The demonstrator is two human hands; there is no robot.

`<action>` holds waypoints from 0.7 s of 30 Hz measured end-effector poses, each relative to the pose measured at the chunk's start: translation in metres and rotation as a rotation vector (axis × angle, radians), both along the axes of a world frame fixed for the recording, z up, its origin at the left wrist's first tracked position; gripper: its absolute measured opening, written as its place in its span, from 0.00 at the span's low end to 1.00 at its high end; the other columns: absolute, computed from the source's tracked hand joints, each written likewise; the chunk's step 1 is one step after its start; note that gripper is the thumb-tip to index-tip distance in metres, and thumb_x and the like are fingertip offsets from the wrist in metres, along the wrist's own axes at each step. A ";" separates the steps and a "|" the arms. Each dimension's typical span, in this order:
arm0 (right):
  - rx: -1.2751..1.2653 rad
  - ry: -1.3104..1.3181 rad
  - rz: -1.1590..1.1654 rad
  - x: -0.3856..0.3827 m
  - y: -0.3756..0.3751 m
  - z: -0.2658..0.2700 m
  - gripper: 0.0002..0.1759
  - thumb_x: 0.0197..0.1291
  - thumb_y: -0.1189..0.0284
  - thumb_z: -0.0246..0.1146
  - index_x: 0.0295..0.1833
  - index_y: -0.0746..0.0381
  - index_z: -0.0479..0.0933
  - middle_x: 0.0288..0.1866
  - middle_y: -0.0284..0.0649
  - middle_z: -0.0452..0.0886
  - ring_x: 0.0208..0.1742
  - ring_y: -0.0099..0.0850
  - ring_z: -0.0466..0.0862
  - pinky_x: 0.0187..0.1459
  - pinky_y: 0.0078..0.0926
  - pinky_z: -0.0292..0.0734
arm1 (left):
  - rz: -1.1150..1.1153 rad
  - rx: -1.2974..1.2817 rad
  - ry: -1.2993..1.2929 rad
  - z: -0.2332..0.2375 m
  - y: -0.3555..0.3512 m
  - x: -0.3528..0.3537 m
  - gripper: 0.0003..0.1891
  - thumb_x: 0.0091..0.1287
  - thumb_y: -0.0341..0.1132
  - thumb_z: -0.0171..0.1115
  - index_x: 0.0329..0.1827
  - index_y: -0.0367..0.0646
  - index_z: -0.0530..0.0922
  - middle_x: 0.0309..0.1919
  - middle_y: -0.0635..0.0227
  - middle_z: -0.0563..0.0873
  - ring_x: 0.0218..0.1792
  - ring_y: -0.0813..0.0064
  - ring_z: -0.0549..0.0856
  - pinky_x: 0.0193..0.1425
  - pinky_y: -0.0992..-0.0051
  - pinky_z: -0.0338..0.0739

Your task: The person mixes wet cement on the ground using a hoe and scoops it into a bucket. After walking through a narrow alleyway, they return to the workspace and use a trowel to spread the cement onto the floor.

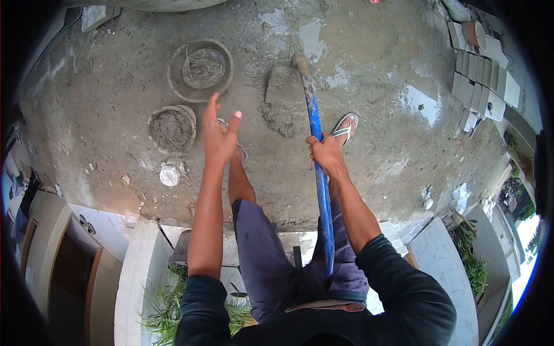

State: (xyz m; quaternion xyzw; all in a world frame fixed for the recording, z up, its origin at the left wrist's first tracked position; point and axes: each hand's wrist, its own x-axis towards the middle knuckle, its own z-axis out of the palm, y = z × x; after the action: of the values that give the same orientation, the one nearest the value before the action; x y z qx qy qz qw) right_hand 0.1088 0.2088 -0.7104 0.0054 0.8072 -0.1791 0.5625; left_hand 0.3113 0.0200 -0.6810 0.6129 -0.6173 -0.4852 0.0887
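Observation:
My right hand (326, 153) is wrapped round the blue handle of a hoe (314, 115). The hoe's broad blade (283, 83), coated in grey mud or mortar, rests on the wet ground beyond my feet. A small heap of wet mortar (281, 121) lies against the blade's near edge. Raised on the other side, my left hand (220, 135) has its fingers apart and nothing in it. Close to that hand are a wide basin (173, 75) with murky wet contents and a smaller bucket (153, 124) filled with grey mortar.
A white round container (169, 175) stands near the smaller bucket. Puddles (424, 104) cover the ground at the upper right. Stacked tiles or blocks (473, 83) and a clay-coloured pot (474, 34) sit at the right edge. Green plants (158, 311) grow behind me by a low wall.

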 end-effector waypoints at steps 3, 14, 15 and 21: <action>-0.093 0.063 -0.211 -0.026 0.017 0.014 0.12 0.60 0.69 0.60 0.40 0.69 0.73 0.21 0.36 0.73 0.14 0.26 0.73 0.14 0.26 0.70 | -0.224 0.503 0.167 0.070 0.132 -0.015 0.36 0.66 0.50 0.66 0.72 0.41 0.65 0.59 0.52 0.77 0.63 0.61 0.75 0.70 0.65 0.64; -0.100 0.100 -0.635 -0.082 -0.019 -0.044 0.08 0.60 0.73 0.59 0.38 0.66 0.70 0.18 0.36 0.70 0.14 0.27 0.71 0.15 0.28 0.71 | -0.442 0.690 -0.093 0.128 0.176 -0.036 0.25 0.66 0.44 0.64 0.57 0.36 0.68 0.27 0.48 0.82 0.32 0.42 0.84 0.37 0.54 0.75; -0.094 0.092 -0.647 -0.071 -0.019 -0.044 0.08 0.60 0.73 0.59 0.38 0.66 0.70 0.18 0.36 0.70 0.14 0.27 0.71 0.15 0.28 0.71 | -0.459 0.642 -0.105 0.128 0.171 -0.021 0.24 0.66 0.44 0.64 0.55 0.35 0.69 0.26 0.47 0.82 0.31 0.41 0.84 0.37 0.53 0.75; -0.069 -0.104 -0.885 -0.010 -0.024 -0.036 0.08 0.59 0.73 0.57 0.32 0.67 0.71 0.18 0.39 0.70 0.15 0.30 0.72 0.17 0.32 0.73 | -0.557 0.500 -0.279 0.183 0.133 0.009 0.24 0.65 0.42 0.65 0.56 0.35 0.70 0.25 0.46 0.81 0.32 0.41 0.83 0.37 0.55 0.75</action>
State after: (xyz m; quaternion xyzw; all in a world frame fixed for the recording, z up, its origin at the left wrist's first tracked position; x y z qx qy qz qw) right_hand 0.0991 0.1853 -0.7463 0.3406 0.6914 -0.4289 0.4712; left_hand 0.3208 0.1531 -0.4976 0.4846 -0.6289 -0.5381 -0.2830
